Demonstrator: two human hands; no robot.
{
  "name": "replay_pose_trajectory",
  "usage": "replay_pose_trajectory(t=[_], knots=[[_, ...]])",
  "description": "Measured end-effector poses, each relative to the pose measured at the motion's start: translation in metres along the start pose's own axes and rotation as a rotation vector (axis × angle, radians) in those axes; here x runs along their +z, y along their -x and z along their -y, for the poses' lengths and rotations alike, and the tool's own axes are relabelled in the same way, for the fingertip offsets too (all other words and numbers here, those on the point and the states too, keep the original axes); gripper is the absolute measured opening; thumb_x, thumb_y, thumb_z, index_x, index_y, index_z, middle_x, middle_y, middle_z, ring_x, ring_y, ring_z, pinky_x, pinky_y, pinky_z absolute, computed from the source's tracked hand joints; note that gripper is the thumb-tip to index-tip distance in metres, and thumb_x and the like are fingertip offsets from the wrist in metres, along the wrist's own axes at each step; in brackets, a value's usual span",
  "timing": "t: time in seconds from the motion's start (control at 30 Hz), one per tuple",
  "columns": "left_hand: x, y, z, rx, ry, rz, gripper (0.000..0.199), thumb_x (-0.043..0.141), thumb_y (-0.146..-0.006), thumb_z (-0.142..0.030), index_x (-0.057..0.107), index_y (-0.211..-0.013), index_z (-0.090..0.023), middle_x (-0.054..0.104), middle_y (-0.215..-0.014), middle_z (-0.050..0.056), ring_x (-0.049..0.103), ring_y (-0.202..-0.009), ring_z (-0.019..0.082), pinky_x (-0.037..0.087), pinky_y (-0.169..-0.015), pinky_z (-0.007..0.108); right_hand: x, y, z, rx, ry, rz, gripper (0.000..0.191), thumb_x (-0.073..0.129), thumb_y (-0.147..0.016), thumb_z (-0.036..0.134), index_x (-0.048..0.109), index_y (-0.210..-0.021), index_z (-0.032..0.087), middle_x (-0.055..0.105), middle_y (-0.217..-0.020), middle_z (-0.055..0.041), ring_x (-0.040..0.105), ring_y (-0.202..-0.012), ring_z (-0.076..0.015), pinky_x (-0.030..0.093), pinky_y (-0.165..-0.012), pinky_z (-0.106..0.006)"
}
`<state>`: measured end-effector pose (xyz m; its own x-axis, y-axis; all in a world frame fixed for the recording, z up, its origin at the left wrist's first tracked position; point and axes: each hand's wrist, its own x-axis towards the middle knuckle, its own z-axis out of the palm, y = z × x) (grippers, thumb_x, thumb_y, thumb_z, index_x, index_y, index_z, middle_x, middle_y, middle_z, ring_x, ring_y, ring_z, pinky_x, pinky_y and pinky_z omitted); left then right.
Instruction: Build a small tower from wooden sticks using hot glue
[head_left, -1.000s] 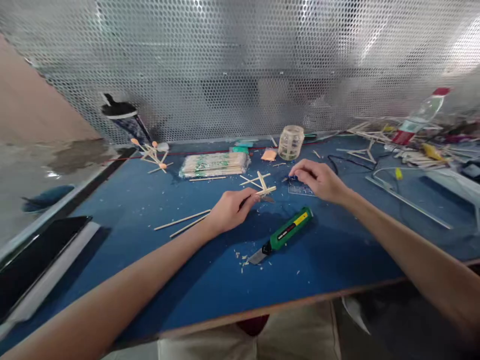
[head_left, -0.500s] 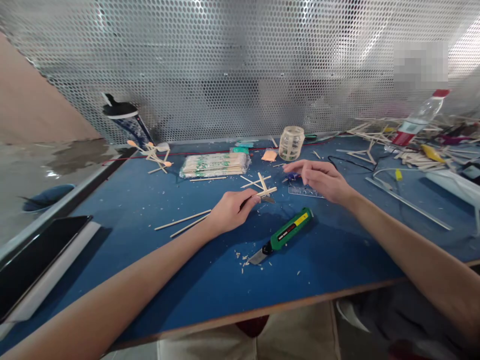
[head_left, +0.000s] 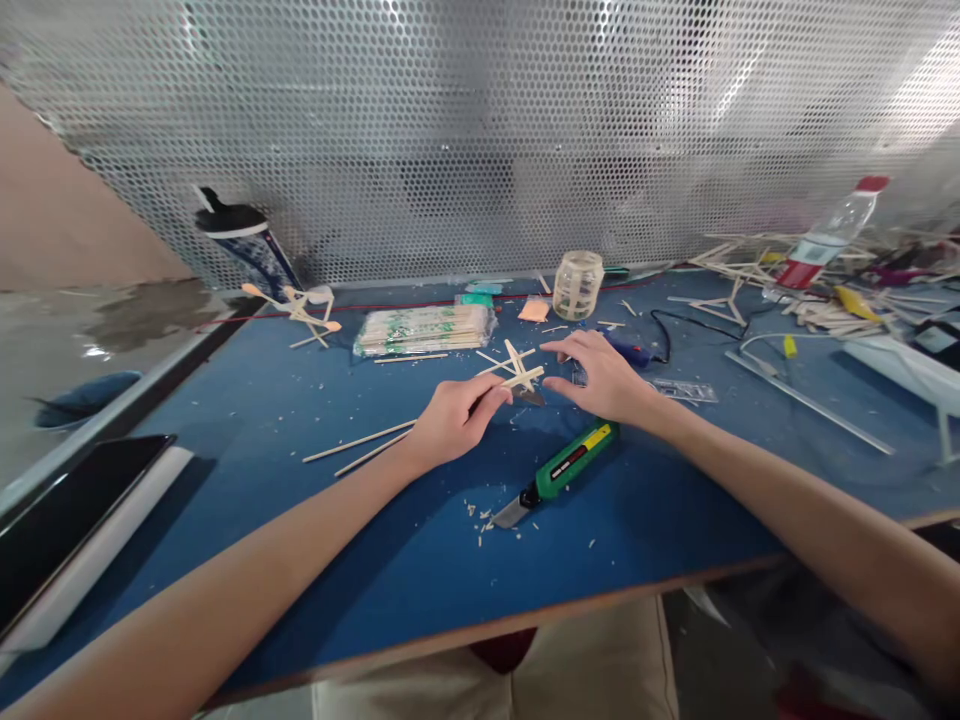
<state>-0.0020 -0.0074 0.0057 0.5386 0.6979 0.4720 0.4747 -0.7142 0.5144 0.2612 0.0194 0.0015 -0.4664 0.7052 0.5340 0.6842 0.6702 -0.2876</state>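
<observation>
Thin wooden sticks joined at an angle (head_left: 525, 376) are pinched between the thumb and fingers of my left hand (head_left: 454, 420). A small grey blade (head_left: 531, 397) shows just under them. My right hand (head_left: 596, 375) hovers right of the sticks, thumb and fingers apart, with nothing between them. Nearer me, a green utility knife (head_left: 574, 462) lies with its blade out, pointing at a few wood shavings (head_left: 484, 522). Two long sticks (head_left: 360, 441) rest left of my left hand. Behind my right hand is a blue tool (head_left: 631, 350) with a black cord.
A wrapped stick bundle (head_left: 424, 328), a jar (head_left: 578, 285) and an orange packet (head_left: 534, 309) stand along the back. Left are a tumbler (head_left: 247, 240), a stick model (head_left: 296, 312) and a black tablet (head_left: 79, 510). Right are a bottle (head_left: 829, 240), a stick pile and a clear ruler (head_left: 684, 390).
My right hand has moved left and nearer the held sticks, its thumb and fingers now spread around a gap. The blue tool and clear ruler are more exposed. My left hand keeps its grip.
</observation>
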Motion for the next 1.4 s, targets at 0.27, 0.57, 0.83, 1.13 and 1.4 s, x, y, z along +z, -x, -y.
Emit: replay_pose_trajectory(t=[0.27,0.57,0.83,1.13,1.4], knots=[[-0.001,-0.001,0.002,-0.024,0.064,-0.002,0.032,0.04,-0.103,-0.031,0.062,-0.085,-0.016,0.052,-0.06,-0.004,0.044,-0.049,0.007,0.035,-0.053,0.021,-0.004,-0.004,-0.004,-0.013,-0.03,-0.095,0.019,0.057,-0.094,0.032,0.073,-0.089,0.024,0.07,-0.089,-0.0044,0.059,-0.087,-0.0221,0.045,-0.086,-0.04],[0.0,-0.004,0.006,-0.107,0.096,-0.082,0.034,0.039,-0.102,-0.035,0.061,-0.084,-0.016,0.056,-0.063,-0.002,0.048,-0.052,0.009,0.037,-0.055,0.02,-0.033,-0.01,-0.015,0.095,-0.01,-0.13,0.02,0.052,-0.092,0.026,0.071,-0.088,0.023,0.073,-0.091,-0.005,0.063,-0.088,-0.0224,0.046,-0.081,-0.038],[0.002,-0.005,0.007,-0.177,-0.024,-0.2,0.036,0.037,-0.102,-0.037,0.059,-0.083,-0.017,0.056,-0.063,-0.002,0.052,-0.057,0.011,0.039,-0.061,0.022,-0.029,-0.033,0.018,0.161,0.198,0.099,0.023,0.055,-0.09,0.033,0.075,-0.082,0.024,0.073,-0.082,-0.0069,0.062,-0.073,-0.0227,0.039,-0.066,-0.037],[-0.004,-0.01,0.015,0.007,-0.298,-0.095,0.034,0.031,-0.104,-0.033,0.058,-0.089,-0.018,0.06,-0.079,0.007,0.053,-0.082,0.022,0.04,-0.081,0.034,-0.024,-0.017,0.001,0.17,-0.11,0.014,0.021,0.055,-0.091,0.029,0.075,-0.093,0.022,0.075,-0.082,-0.0029,0.064,-0.072,-0.0175,0.044,-0.068,-0.03],[-0.021,-0.013,0.013,0.052,-0.227,-0.002,0.034,0.028,-0.104,-0.036,0.05,-0.085,-0.02,0.057,-0.081,0.007,0.049,-0.083,0.022,0.039,-0.081,0.035,-0.026,-0.02,0.008,0.085,-0.189,0.066,0.025,0.05,-0.095,0.028,0.074,-0.099,0.022,0.076,-0.096,-0.0039,0.067,-0.085,-0.0191,0.048,-0.076,-0.032]])
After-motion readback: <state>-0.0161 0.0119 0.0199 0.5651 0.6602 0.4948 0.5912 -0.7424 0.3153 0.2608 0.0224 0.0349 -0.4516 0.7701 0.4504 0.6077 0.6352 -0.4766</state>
